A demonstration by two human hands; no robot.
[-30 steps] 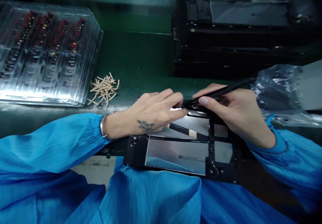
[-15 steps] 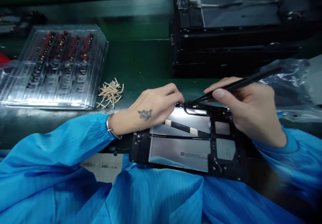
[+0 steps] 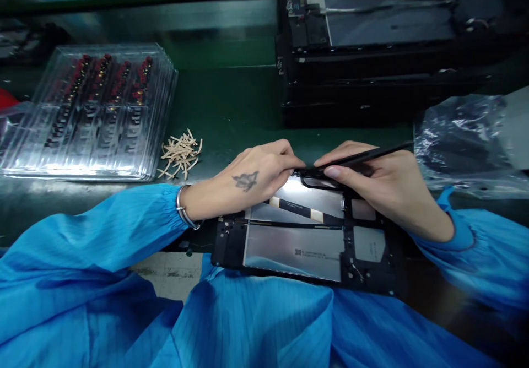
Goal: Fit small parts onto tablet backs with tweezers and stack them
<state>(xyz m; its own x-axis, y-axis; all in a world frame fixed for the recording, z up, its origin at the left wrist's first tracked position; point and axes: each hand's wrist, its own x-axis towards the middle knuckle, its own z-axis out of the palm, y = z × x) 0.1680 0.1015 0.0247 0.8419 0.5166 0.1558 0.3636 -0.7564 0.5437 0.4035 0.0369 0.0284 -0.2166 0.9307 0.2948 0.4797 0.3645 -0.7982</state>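
A black device frame (image 3: 306, 241) with silver panels and a flat cable lies at the near edge of the green bench, partly over my lap. My left hand (image 3: 252, 178) rests on its far edge, fingertips pressed together on a small part I cannot make out. My right hand (image 3: 380, 183) is closed around black tweezers (image 3: 363, 156), whose tips point left and meet my left fingertips at the frame's far edge.
A stack of clear plastic trays (image 3: 91, 109) with small red and black parts sits at the left. Beside it lies a pile of tan strips (image 3: 179, 152). Black stacked trays with frames (image 3: 384, 54) stand behind. A crinkled plastic bag (image 3: 463, 136) is at the right.
My right hand lifted the tweezers' back end half a second ago and has now lowered them flat again. Both hands stay at the frame's far edge.
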